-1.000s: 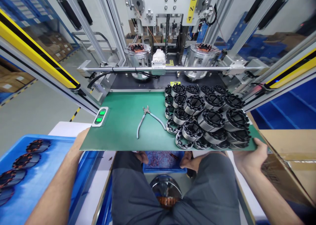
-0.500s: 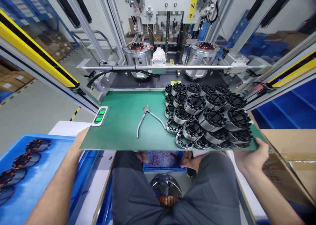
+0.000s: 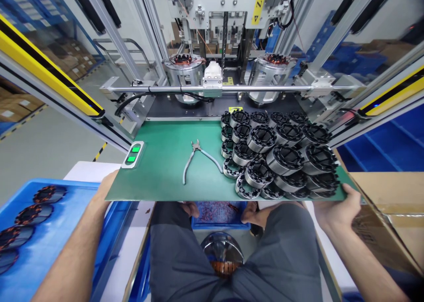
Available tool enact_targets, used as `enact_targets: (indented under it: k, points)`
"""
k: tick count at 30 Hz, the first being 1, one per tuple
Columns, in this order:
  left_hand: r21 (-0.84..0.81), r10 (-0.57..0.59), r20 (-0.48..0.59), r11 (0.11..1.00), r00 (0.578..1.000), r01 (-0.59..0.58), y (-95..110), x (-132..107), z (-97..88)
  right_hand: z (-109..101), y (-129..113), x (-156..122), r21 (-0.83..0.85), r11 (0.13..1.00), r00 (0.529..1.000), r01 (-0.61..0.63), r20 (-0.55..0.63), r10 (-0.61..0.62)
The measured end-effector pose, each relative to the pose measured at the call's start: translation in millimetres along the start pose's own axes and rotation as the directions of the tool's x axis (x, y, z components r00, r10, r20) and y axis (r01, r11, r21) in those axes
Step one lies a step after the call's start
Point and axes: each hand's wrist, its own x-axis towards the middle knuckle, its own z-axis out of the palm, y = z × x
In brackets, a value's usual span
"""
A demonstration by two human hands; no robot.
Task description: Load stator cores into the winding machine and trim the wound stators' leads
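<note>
The green worktop (image 3: 159, 160) lies level in front of the seated person, reached by both hands at its near corners. The right hand (image 3: 342, 209) appears clamped round the right corner, thumb at the edge, fingers hidden beneath; the left hand (image 3: 108, 185) is largely covered by the left corner, so how its grip is closed cannot be told. The sheet is judged stiff and smooth, best held at its bare edges. Its right half is loaded with metal ring cores (image 3: 261, 148), partly stacked, and that side is probably much the heavier. Each core is judged rigid, dense for its size and slippery on the outer band, where hold is best taken; the thin black teeth inside could be chipped. The splayed cutters (image 3: 196, 147) look light, with easily held blue handles.
</note>
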Motion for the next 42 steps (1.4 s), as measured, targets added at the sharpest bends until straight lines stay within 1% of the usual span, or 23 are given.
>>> enact_targets:
  k: [5,10,15,26,31,34,37,39,42]
  points:
    - [-0.004,-0.006,0.003,1.0,1.0,0.006,1.2,-1.4,-1.3,1.0,-0.9,-0.8,0.01,1.0,1.0,0.0,0.011,0.0]
    - [-0.002,-0.013,0.012,1.0,1.0,0.013,5.3,-3.3,-4.2,-6.5,1.8,6.4,0.019,1.0,1.0,-0.001,0.012,0.001]
    - [-0.009,-0.014,0.007,1.0,1.0,0.014,4.6,-1.4,-3.8,-10.5,3.7,10.5,0.011,1.0,1.0,0.005,0.025,-0.005]
    - [-0.016,-0.009,-0.028,1.0,1.0,0.008,2.6,-2.3,-2.1,-4.6,1.1,5.1,-0.001,1.0,1.0,-0.008,0.005,0.008]
    - [0.025,0.004,0.008,1.0,1.0,-0.004,9.9,-5.7,-7.1,-5.7,4.1,3.7,0.008,1.0,0.999,0.01,0.038,-0.01]
    - [0.051,0.008,0.03,0.999,1.0,-0.01,16.3,-8.0,-10.2,-9.5,6.6,7.7,0.014,1.0,1.0,0.025,0.013,-0.026]
    - [0.064,0.004,0.042,0.998,0.999,-0.007,19.5,-9.3,-9.4,-10.9,6.7,10.0,0.001,0.999,0.999,0.037,-0.007,-0.037]
    - [0.058,0.024,0.047,0.998,0.999,-0.026,19.0,-9.7,-6.6,-8.9,5.5,8.1,-0.003,0.999,0.999,0.041,-0.001,-0.041]
    - [0.038,0.083,0.046,0.996,0.995,-0.085,15.7,-10.3,-1.9,-2.7,3.8,0.2,0.011,0.999,0.999,0.048,0.006,-0.048]
